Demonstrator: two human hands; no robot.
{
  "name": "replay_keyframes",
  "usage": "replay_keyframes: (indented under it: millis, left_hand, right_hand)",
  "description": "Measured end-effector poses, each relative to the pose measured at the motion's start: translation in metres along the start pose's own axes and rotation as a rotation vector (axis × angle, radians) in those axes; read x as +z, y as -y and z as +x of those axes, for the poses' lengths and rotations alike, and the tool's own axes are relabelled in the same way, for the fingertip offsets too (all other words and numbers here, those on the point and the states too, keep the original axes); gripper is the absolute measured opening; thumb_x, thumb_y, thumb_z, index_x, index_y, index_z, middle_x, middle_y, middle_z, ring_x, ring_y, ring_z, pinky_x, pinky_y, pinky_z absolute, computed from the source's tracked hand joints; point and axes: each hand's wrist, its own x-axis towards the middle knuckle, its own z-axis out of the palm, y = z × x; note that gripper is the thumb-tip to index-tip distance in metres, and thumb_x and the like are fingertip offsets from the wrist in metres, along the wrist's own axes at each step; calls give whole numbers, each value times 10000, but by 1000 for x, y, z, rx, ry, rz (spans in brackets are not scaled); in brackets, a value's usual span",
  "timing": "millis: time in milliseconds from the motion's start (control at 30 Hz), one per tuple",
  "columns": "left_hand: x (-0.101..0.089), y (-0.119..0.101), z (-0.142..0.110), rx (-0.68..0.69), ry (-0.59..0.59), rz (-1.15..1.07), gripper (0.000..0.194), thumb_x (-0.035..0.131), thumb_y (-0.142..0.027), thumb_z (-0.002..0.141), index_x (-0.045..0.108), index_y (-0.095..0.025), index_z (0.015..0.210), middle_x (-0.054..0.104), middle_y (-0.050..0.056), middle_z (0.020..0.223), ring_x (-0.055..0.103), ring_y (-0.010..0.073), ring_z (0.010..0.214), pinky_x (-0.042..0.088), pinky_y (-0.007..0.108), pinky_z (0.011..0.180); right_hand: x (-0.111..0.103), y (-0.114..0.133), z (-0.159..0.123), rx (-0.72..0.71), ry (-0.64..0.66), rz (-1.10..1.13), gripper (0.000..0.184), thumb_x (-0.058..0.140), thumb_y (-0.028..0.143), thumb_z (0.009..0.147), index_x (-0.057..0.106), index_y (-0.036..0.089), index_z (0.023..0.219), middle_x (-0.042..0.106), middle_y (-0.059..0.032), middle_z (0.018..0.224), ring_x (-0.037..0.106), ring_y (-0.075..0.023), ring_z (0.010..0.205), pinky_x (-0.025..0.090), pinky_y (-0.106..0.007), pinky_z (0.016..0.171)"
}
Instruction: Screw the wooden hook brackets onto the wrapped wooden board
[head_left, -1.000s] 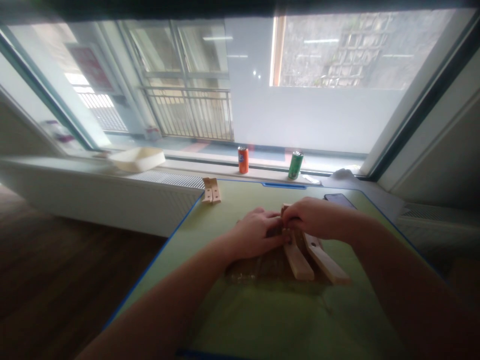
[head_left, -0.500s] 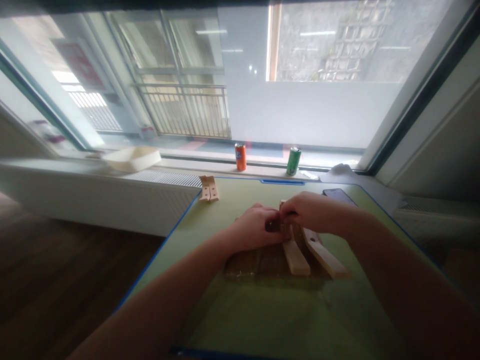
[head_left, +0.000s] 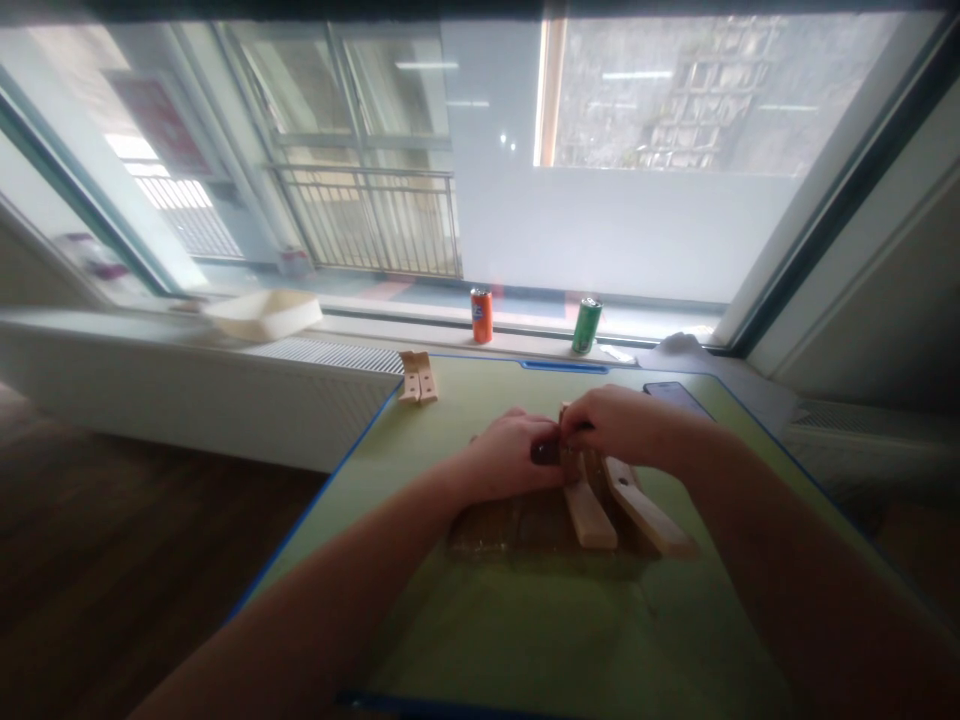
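Note:
My left hand (head_left: 514, 452) curls around a small dark piece (head_left: 545, 452), whose kind I cannot make out, at the upper end of a pale wooden strip (head_left: 591, 517). Close against it, my right hand (head_left: 600, 420) is pinched at the top of the same strip; what its fingertips hold is hidden. A second pale wooden strip (head_left: 651, 515) with a dark hole lies slanted to the right. Both strips rest on a brown, shiny flat piece (head_left: 499, 532) that looks wrapped in clear plastic, on the green table (head_left: 480, 630).
Two small wooden pieces with holes (head_left: 418, 385) stand at the table's far left corner. A phone (head_left: 679, 398) lies at the far right. On the windowsill are an orange can (head_left: 481, 316), a green can (head_left: 586, 326) and a cream tray (head_left: 262, 315).
Both hands stay at the top of the wooden strip, almost unmoved. The strip's near end has shifted very slightly to the left.

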Motion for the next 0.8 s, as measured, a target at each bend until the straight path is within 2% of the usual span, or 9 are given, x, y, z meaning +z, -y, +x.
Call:
replay_keyframes:
  millis: [167,333,533,800]
  left_hand:
    - [1,1,-1,-22,-21,14,379,564,-481,723,604,-235,1008,638,6,910,517,200,905,374,312,862]
    - [0,-1,-3,-25,-28,18,378,540,-504,737,612,-231,988,640,5,874,521,189,867,379,308,847]
    - [-2,-4,-5,-39,-38,12,398,541,-515,733,616,-237,1007,649,11,884,524,200,887,384,312,848]
    - [-2,-4,-5,-49,-16,-20,401,535,-518,740,621,-238,1014,649,17,880,522,202,893,388,305,826]
  right_hand:
    - [-6,8,-8,6,-1,-46,250,464,141,755,708,167,807,683,-61,745,550,-128,598,352,-232,541]
    - [-13,18,-14,38,24,-45,254,466,154,782,711,186,839,687,-63,770,571,-140,611,373,-234,545]
    - [-11,16,-13,21,-9,-40,251,465,171,796,712,183,837,691,-71,782,585,-153,640,379,-240,566]
    - [-13,15,-17,66,-46,-62,225,490,220,794,703,219,867,690,-40,778,578,-135,633,343,-226,533]
